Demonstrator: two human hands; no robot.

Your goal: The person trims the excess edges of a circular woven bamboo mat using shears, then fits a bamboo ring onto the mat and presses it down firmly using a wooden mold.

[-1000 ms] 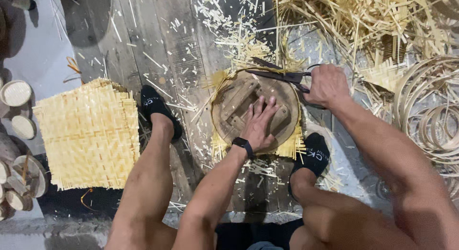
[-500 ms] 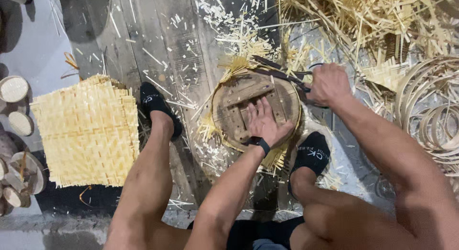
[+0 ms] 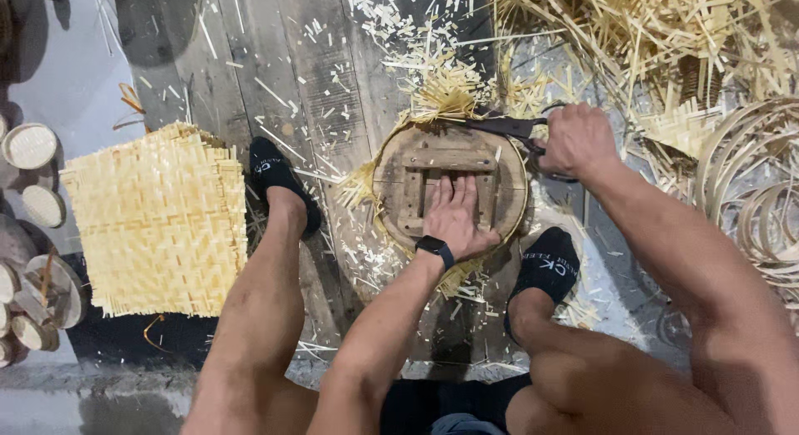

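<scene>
1. One round wooden form (image 3: 449, 181) lies on the plank floor (image 3: 275, 77) between the person's feet, with woven bamboo fringe (image 3: 445, 94) sticking out from under its rim.
2. Since a second ago the fringe on the near side has gone; uncut strips remain at the far edge, so trimming looks well along.
3. The left hand (image 3: 456, 218) presses flat on the form, fingers spread, gripping nothing.
4. The right hand (image 3: 576, 139) is closed around dark shears (image 3: 503, 125) at the form's far right rim.
5. A stack of woven mats (image 3: 158, 223) lies well apart, left.
</scene>
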